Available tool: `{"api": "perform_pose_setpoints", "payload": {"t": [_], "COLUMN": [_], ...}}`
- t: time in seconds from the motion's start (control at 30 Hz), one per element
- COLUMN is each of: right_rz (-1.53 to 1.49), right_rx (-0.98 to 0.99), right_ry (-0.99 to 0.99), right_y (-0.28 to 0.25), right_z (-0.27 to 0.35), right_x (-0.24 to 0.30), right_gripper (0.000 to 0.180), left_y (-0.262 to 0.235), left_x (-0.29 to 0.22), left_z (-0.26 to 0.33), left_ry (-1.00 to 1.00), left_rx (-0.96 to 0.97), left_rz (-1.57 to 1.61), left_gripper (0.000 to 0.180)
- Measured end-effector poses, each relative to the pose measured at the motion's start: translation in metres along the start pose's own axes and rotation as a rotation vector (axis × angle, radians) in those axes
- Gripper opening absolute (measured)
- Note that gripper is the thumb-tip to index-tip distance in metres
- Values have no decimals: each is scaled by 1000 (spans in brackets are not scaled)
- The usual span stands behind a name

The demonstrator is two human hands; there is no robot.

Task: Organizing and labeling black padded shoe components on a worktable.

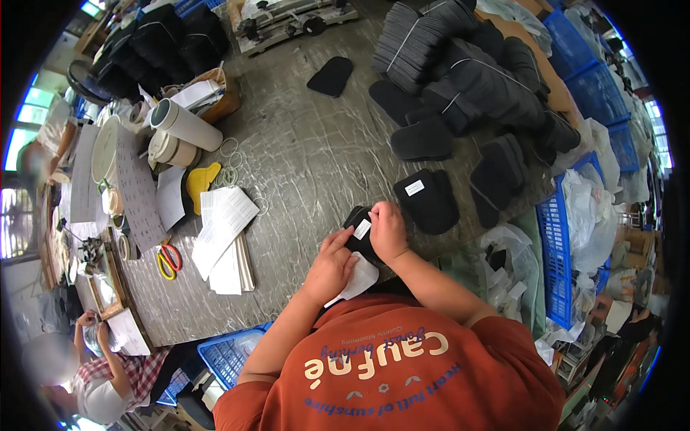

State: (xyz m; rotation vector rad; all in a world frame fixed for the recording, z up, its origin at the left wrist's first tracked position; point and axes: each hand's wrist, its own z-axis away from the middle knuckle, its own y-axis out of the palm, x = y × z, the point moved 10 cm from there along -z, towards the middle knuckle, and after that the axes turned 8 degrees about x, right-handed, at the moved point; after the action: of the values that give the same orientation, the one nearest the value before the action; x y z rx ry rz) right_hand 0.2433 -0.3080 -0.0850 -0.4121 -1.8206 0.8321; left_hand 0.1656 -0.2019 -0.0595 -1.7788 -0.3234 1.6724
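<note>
At the near edge of the table, both hands work over a stack of black pads (354, 215) with rounded ends. A small white label (362, 229) lies on the top pad. My left hand (332, 266) rests its fingertips beside the label, its other fingers curled over a white paper sheet (363, 279). My right hand (388, 231) is closed, thumb and finger pinched at the label's upper right end; whatever is between them is hidden. Just to the right lies another pad stack (431, 205) bearing a similar label.
Loose and string-tied black pads (489, 75) crowd the far right. On the left lie printed papers (228, 226), scissors (169, 260), rubber bands (230, 164) and a white tube (187, 123). Blue crates (557, 258) stand beyond the right edge. Another person (108, 384) works at lower left.
</note>
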Motion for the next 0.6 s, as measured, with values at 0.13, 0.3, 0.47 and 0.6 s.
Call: {"api": "perform_pose_setpoints", "payload": {"t": [0.13,0.3,0.47,0.6], "right_rz": [-231,-280,180,-385], "right_rx": [-112,-318,-301,446], "right_ry": [181,314,154,132], "right_y": [-10,-66,-128,-39], "right_z": [9,8,-23,3], "right_x": [-17,-40,-40,42], "right_gripper": [12,7,25,58], "left_y": [-5,-7,-24,-39], "left_x": [14,14,21,43], "left_z": [-3,-9,-11,0], "left_ry": [-5,-13,-55,-299], "left_rx": [-70,-22,-108,-316], "left_rz": [-29,-110,34,190], "left_gripper": [15,17,20,35]}}
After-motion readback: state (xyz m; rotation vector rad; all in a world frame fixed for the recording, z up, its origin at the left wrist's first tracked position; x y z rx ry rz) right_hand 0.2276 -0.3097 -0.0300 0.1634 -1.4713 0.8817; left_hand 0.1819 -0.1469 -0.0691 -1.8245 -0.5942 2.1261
